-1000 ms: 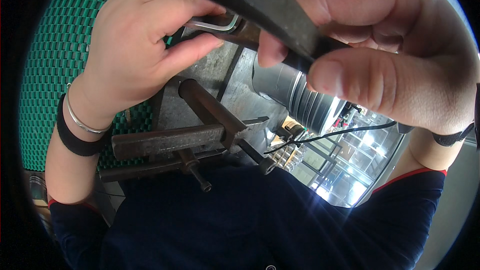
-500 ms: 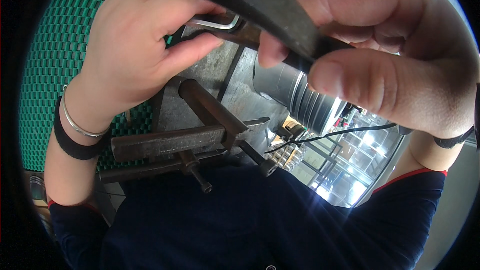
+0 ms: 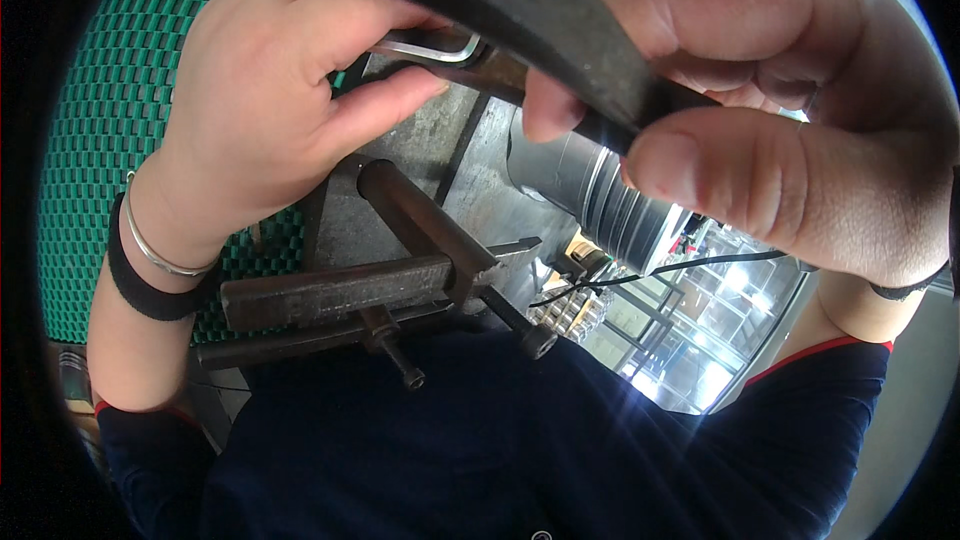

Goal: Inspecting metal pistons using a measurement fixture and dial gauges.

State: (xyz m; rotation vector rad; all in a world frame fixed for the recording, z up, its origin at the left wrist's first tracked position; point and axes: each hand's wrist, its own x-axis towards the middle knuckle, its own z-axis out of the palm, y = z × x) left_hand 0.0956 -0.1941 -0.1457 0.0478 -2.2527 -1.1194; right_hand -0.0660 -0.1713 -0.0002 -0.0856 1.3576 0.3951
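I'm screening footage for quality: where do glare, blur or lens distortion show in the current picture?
Head view: glare washes out patches of the panes at lower right, and light streaks cross the shirt; head view: the dark bar, seemingly near the lens, looks soft; head view: the green mat looks bent near the black rim.

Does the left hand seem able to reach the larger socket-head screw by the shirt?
Probably yes: the outer end of the socket-head screw is uncovered, though the left hand seems to hold a hex key it might need to release.
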